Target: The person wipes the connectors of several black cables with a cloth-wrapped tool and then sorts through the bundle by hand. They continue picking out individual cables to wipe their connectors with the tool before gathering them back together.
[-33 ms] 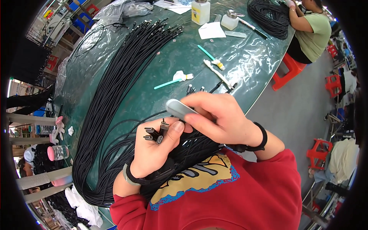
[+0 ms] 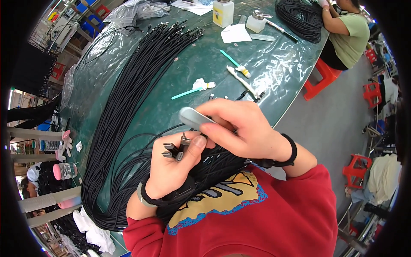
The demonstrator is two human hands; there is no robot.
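My left hand point(image 2: 169, 171) is closed round several black cables, and their flat metal-tipped connectors point(image 2: 185, 141) stick up between thumb and fingers. In my right hand point(image 2: 239, 126) is a flat, pale grey strip-like tool point(image 2: 192, 118) with a rounded end, pinched between thumb and fingers. The tool lies just above the connectors, its free end pointing left; whether it touches one is hidden by my fingers. A long bundle of black cables point(image 2: 117, 103) curves over the table's left side. More cables lie beneath my hands, by the red sweatshirt.
Two teal sticks point(image 2: 185, 94) point(image 2: 228, 57) with white wrapped ends and a white stick point(image 2: 242, 80) lie ahead on the green table point(image 2: 171, 77). Farther back are two bottles point(image 2: 222, 15) point(image 2: 255, 23), white paper point(image 2: 235, 33) and a cable coil point(image 2: 299, 19). A person point(image 2: 353, 36) sits far right on a red stool point(image 2: 321, 79).
The grey tool and my right hand have shifted slightly left and up. The connectors in my left hand have tilted a little to the right.
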